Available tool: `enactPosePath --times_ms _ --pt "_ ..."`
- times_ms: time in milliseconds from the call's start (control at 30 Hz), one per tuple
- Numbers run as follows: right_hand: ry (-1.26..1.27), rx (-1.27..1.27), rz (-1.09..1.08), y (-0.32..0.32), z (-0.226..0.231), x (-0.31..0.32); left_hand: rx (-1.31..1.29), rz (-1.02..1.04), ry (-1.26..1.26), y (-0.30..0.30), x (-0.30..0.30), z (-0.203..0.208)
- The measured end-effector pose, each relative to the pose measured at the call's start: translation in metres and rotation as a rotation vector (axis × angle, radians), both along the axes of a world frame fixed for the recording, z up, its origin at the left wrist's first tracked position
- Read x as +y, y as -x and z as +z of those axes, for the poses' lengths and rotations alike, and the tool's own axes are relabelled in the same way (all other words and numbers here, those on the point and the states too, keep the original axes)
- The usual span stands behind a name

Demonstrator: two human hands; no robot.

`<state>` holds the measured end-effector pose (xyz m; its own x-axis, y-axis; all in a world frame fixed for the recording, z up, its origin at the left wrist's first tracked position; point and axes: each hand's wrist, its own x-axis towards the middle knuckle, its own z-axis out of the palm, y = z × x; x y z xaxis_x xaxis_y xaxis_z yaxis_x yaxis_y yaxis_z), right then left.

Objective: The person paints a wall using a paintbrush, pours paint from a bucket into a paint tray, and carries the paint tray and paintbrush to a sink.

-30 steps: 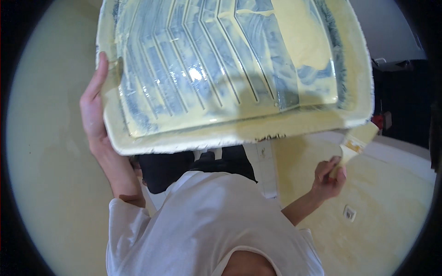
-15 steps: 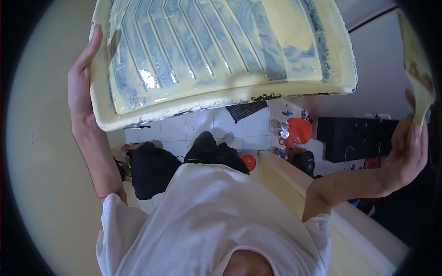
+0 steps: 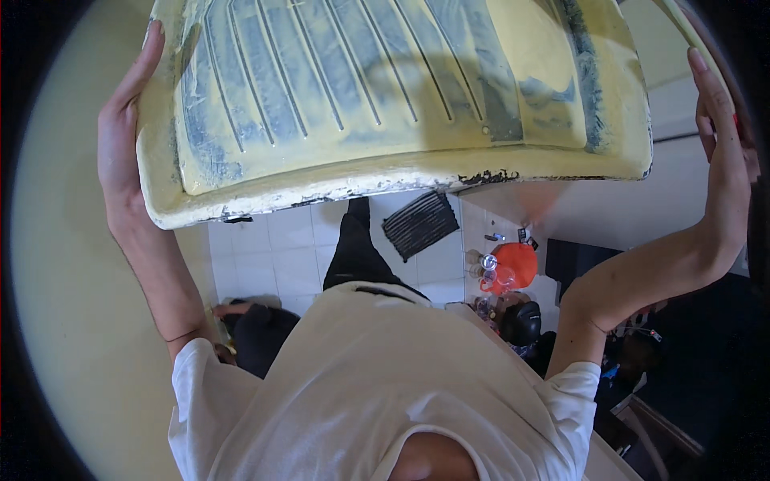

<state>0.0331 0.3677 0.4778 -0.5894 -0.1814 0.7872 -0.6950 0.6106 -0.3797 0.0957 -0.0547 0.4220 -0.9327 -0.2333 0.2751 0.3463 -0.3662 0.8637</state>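
Observation:
A wide paint tray [image 3: 337,172] fills the top of the view. Its ridged floor is smeared with pale yellow paint over blue-grey, and more paint lies pooled at the right end. My left hand [image 3: 128,120] grips the tray's left side, thumb along the rim and fingers hidden behind. Raised at the far right edge, my right hand [image 3: 722,120] is closed round a paintbrush [image 3: 682,28] coated in pale paint. Only a narrow side of the brush shows, and its end runs out of view.
A pale yellow wall [image 3: 64,240] rises on the left. Below, a dark ribbed mat [image 3: 421,224] lies on white floor tiles [image 3: 293,232]. Clear cups [image 3: 488,263] stand by an orange-red object [image 3: 515,264]. A person in dark clothes [image 3: 265,333] is low at left, another person [image 3: 521,321] at right.
The tray and my left hand have shifted slightly left. My right hand has risen with the paintbrush, now seen edge-on. My body has turned, and the floor mat shows more fully.

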Motion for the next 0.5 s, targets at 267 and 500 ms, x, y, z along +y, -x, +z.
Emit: enactPosePath --times_ms 267,500 --pt "-0.058 -0.098 -0.101 -0.026 0.007 -0.001 -0.153 -0.072 -0.080 -0.007 0.026 0.025" --pt "0.151 0.026 0.074 -0.010 -0.005 -0.051 -0.083 0.085 -0.015 -0.007 0.018 0.017"
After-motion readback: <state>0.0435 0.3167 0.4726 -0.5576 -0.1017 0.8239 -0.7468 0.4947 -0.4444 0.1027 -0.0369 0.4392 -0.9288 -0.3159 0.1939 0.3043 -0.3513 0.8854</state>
